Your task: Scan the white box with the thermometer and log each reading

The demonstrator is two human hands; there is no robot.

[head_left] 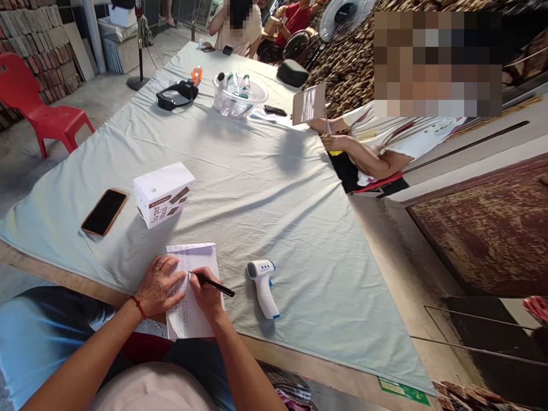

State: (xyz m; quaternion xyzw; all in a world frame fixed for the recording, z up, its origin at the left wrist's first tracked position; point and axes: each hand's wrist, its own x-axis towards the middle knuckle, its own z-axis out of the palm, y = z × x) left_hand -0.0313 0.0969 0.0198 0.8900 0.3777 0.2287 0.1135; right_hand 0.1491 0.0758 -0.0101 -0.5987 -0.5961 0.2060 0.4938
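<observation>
A paper pad (199, 319) with rows of writing down its left part lies at the table's near edge. My left hand (159, 285) rests spread on the pad's left side, fingers apart and holding nothing. Closed around a black pen (218, 284) is my right hand (206, 294), with the pen's tip touching the page near the written rows. To the right of the pad lies a white and blue infrared thermometer (262, 288). A white box (165, 194) with brown print stands beyond the pad, and a smartphone (104, 212) with a dark screen lies left of it.
Farther up the cloth-covered table (240, 165) are a black headset-like strap (177, 95), a clear basin (257, 98) of bottles and a dark phone (275, 110). A person on the right holds a cardboard piece (309, 104). A red chair (55, 114) stands left.
</observation>
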